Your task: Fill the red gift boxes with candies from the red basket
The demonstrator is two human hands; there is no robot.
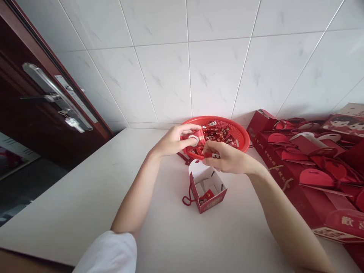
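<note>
My left hand (182, 139) holds a red wrapped packet (199, 138) with a pale round mark, over the left side of a red plastic basket (245, 137). Small red-wrapped candies (218, 133) lie in the basket. My right hand (220, 156) is closed on a small red and white wrapped piece (211, 155), just above the back of an open box. That small red box (214, 204) has a white inside and a raised rounded flap, with a red item (207, 195) at its bottom. A dark red cord handle (187, 200) hangs at its left side.
Many red gift boxes (315, 201) with rounded tops and ribbons fill the right side of the white table (113, 204). Behind rises a tiled wall (159, 76). A dark wooden door (17, 76) with a metal handle and keys stands at the left.
</note>
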